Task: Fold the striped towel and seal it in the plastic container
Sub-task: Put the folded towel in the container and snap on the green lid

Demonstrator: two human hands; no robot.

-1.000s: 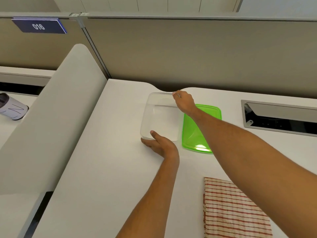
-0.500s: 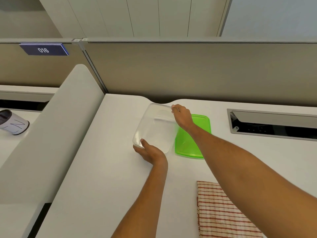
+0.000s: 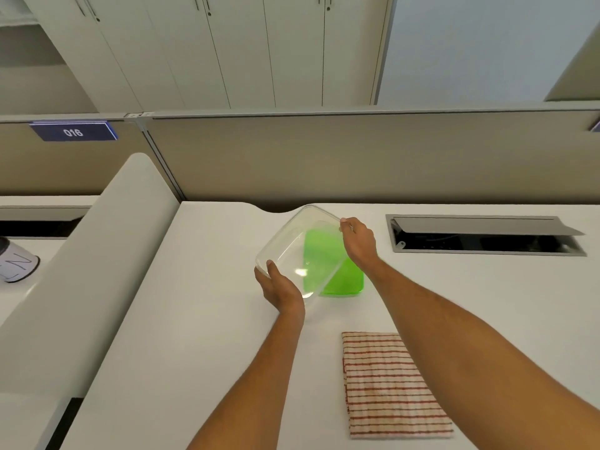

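A clear plastic container (image 3: 292,245) is lifted off the white desk and tilted, partly over the green lid (image 3: 344,280) that lies flat on the desk. My left hand (image 3: 279,287) grips the container's near left corner, thumb over the rim. My right hand (image 3: 358,241) pinches its far right rim. The striped towel (image 3: 389,384), red lines on cream, lies folded on the desk near the front, right of my left forearm and partly under my right forearm.
A grey cable hatch (image 3: 487,235) with a raised flap is set into the desk at right. A beige partition (image 3: 357,157) closes the back. A white curved divider (image 3: 97,254) stands at left, with a white cup (image 3: 16,261) beyond it.
Both hands have raised the container from the desk and swung it to the right, so it now hangs tilted over the green lid. The view has tipped upward.
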